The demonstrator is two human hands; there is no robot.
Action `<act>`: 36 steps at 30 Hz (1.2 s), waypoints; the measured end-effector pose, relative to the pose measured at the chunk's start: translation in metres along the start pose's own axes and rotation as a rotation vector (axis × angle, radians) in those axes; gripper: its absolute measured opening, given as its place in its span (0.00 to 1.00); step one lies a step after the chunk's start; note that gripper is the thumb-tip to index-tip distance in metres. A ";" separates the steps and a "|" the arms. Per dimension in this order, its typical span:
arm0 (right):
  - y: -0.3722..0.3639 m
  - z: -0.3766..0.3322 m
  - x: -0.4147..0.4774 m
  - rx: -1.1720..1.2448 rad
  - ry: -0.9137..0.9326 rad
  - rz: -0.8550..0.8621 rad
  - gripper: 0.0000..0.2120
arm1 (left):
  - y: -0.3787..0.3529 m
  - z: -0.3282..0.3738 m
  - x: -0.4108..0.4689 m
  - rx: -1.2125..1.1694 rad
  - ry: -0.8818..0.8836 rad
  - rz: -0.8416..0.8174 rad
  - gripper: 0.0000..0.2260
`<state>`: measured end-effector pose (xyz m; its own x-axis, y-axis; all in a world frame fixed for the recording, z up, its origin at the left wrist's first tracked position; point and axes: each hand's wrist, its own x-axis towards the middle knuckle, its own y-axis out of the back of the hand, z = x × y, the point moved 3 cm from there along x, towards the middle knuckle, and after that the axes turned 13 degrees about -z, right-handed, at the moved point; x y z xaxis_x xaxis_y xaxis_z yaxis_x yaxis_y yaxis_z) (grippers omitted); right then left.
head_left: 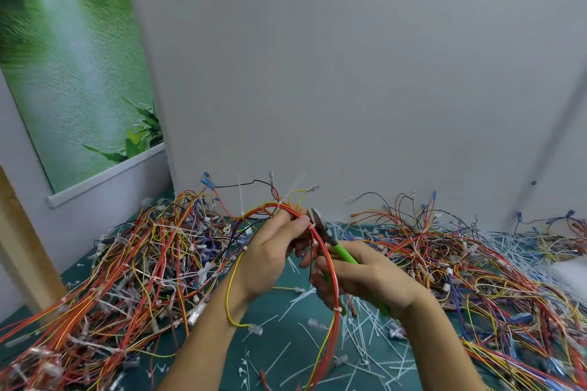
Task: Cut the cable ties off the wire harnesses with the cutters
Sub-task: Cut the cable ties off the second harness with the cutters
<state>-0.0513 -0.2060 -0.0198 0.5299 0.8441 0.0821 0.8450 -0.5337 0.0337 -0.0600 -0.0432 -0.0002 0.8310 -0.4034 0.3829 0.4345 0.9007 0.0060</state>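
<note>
Our left hand (270, 255) raised, fingertips pinching the wire harness (335, 327), our right hand (368, 276) just beside it, fingers curled round the cutters (344, 253), forearms bare.

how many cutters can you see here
1. The green-handled cutters are in the right hand, blades up at the harness the left hand holds. Others could be buried under the wire piles.

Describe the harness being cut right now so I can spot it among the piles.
Look between the two wire piles, over the green mat. The harness is the red-and-yellow bundle arcing through the left hand. It alone is lifted, with green-handled cutters at its white tie.
</note>
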 end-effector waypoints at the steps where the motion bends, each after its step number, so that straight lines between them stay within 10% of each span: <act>1: 0.000 -0.001 0.000 -0.033 -0.006 0.019 0.13 | 0.001 -0.001 0.001 -0.024 0.006 -0.007 0.08; 22: -0.014 -0.010 0.006 -0.169 0.029 0.128 0.21 | 0.004 0.004 0.001 -0.338 -0.073 -0.034 0.11; 30: -0.016 -0.006 0.007 -0.046 0.042 -0.082 0.03 | 0.007 0.003 -0.003 -0.362 -0.027 -0.035 0.08; 36: -0.012 -0.003 0.009 -0.109 0.047 0.038 0.10 | 0.007 0.006 -0.002 -0.386 -0.044 -0.022 0.08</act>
<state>-0.0572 -0.1922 -0.0163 0.5548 0.8214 0.1321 0.8103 -0.5695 0.1380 -0.0607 -0.0350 0.0042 0.8079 -0.4076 0.4257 0.5581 0.7611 -0.3305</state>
